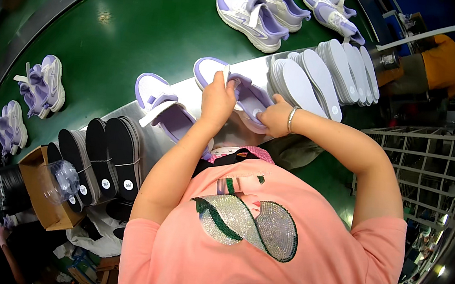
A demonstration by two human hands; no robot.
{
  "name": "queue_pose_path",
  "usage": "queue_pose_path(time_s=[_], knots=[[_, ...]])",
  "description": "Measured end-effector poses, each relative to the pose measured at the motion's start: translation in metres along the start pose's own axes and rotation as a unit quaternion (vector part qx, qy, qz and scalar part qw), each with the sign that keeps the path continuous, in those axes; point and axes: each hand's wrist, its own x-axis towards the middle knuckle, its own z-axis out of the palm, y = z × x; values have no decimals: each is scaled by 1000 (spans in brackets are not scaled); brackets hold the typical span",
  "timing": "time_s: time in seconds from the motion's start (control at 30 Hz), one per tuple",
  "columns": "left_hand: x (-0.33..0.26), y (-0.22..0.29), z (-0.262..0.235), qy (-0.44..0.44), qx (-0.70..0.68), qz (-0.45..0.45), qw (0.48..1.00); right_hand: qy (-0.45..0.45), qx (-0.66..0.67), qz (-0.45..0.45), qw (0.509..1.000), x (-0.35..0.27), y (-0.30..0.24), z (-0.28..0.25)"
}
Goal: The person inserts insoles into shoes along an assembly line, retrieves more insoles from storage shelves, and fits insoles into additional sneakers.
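Both hands are closed on one lilac-and-white sneaker [245,90] lying on the metal desk [259,66] edge directly in front of the person. The left hand [217,98] pinches the white tongue or strap near the shoe's middle; the right hand [273,118] grips the heel end, a bangle [291,119] on its wrist. The shoe's long axis runs from toe at upper left to heel at lower right, so the heel lies under the right hand and the toe points away past the left.

A second matching sneaker [159,105] lies just beside it to the left, untouched. Left again stand black insoles [105,155] on edge, and to the right a fanned row of white insoles [327,69]. Beyond the desk a green conveyor belt [140,18] carries more finished sneakers [257,12]. A cardboard box [42,190] sits at lower left, a white wire rack [423,166] at right.
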Motion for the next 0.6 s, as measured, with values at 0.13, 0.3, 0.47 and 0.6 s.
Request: queue_pose_path(time_s=[0.13,0.3,0.47,0.6], knots=[[-1,-2,0,-2,8,2,1000,-55,-17,7,998,5,-3,0],[-20,-5,-10,-8,-63,7,998,219,285,-90,929,-23,8,-15],[-24,-5,-13,-4,-104,-12,995,399,397,3,826,-44,3,-25],[-4,2,-2,-27,-39,-6,999,257,221,59,939,2,-9,3]])
